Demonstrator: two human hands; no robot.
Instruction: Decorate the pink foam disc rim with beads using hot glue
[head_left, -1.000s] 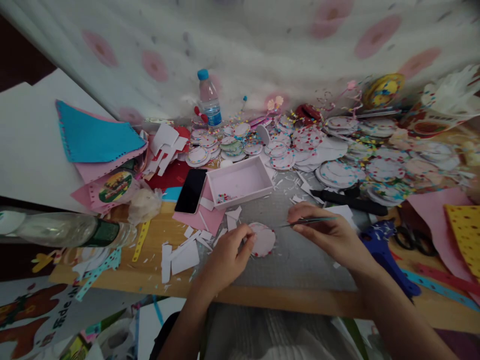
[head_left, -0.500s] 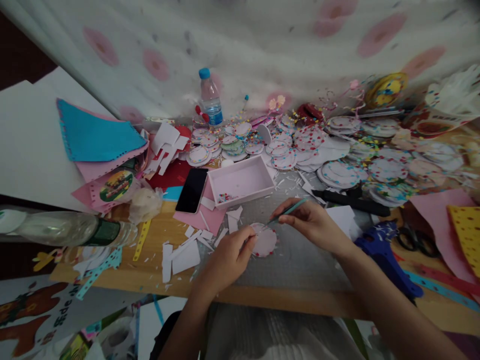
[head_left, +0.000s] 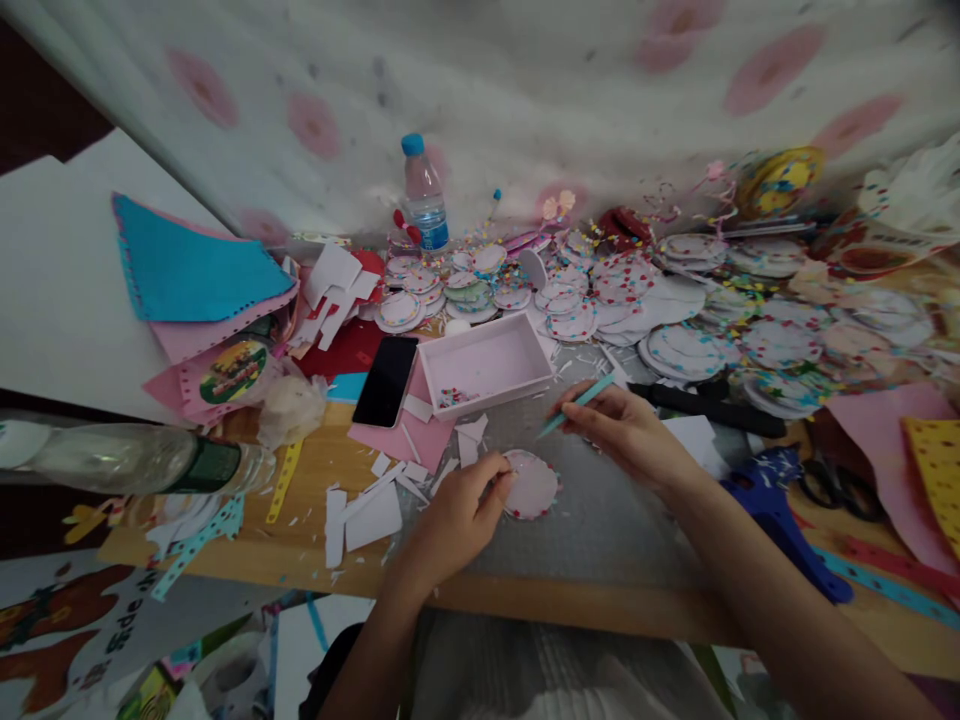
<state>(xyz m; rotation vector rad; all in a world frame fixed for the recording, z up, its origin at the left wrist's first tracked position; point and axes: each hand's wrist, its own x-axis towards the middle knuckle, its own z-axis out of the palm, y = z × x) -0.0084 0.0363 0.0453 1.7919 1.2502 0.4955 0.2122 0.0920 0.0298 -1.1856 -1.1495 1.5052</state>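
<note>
My left hand (head_left: pixel 480 495) is closed, thumb and finger pinching the left edge of a round white paper disc (head_left: pixel 534 484). Small red and coloured bits dot the disc's rim, and it lies on or just above the grey mat. My right hand (head_left: pixel 611 420) is closed around slim teal tweezers (head_left: pixel 585 400), held like a pen with the tip down and left. That tip is above the disc, apart from it. Behind the disc stands an open pale pink box (head_left: pixel 491 365), with a small heap of tiny coloured pieces in its near left corner.
Stacks of decorated paper discs (head_left: pixel 686 352) line the back beside a water bottle (head_left: pixel 426 195). A phone (head_left: pixel 385 380) and paper scraps (head_left: pixel 373 515) lie left. At right are a blue glue gun (head_left: pixel 780 520), black-handled scissors (head_left: pixel 840 490) and a black tool (head_left: pixel 705 408).
My right hand has drawn the tweezers up and away from the disc, tilting them more steeply. My left hand keeps its pinch on the disc. The view has shifted slightly.
</note>
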